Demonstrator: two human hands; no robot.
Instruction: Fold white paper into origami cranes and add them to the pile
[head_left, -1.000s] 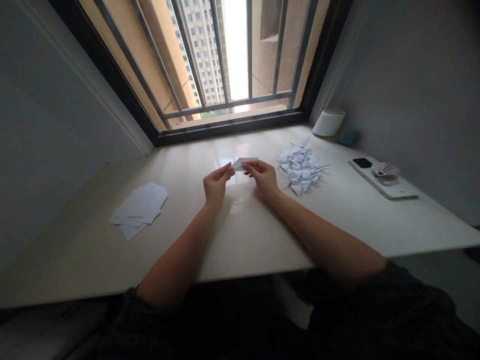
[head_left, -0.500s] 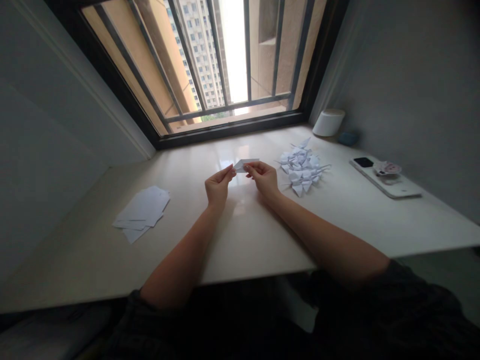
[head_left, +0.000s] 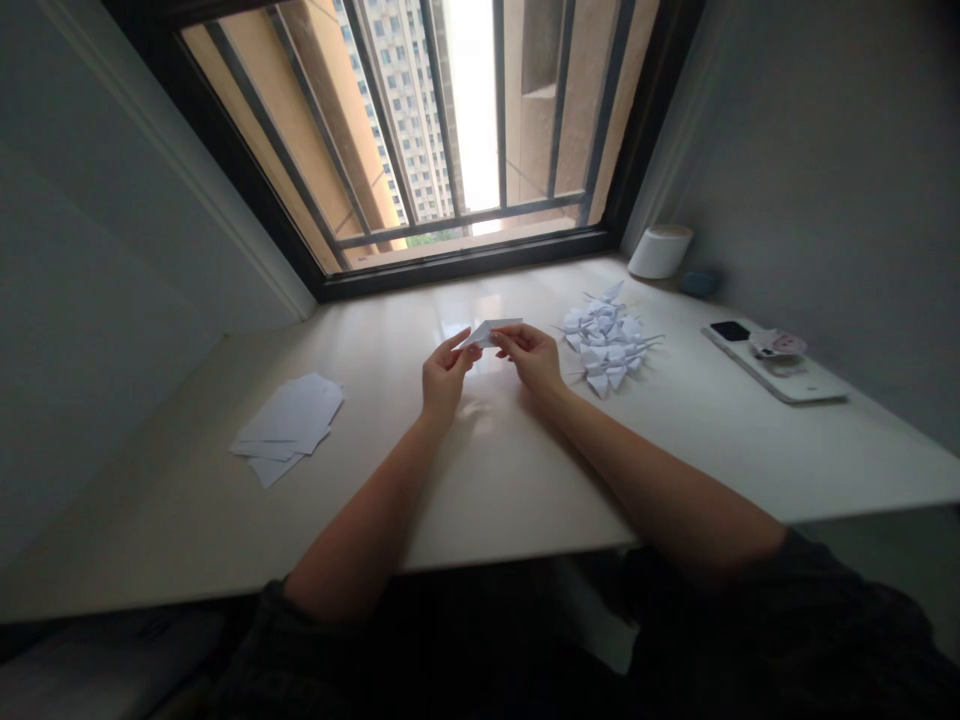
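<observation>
Both hands hold one small folded white paper piece [head_left: 491, 331] just above the cream table [head_left: 487, 480], near its middle. My left hand [head_left: 445, 378] pinches the piece's left end with thumb and fingers. My right hand [head_left: 534, 358] pinches its right part, fingers curled over the fold. To the right of my right hand lies a heap of several finished folded paper shapes [head_left: 607, 345]. A loose stack of flat white paper sheets [head_left: 289, 425] lies to the left, apart from my left hand.
A white phone [head_left: 776, 372] with a round sticker grip lies at the right by the grey wall. A white cylinder [head_left: 660, 251] and a small blue object [head_left: 698, 284] stand in the back right corner. A barred window [head_left: 450, 150] closes the far side.
The hands and the folded piece stay together at mid-table. My left fingers have shifted slightly on the paper's left end. The view has drifted a little.
</observation>
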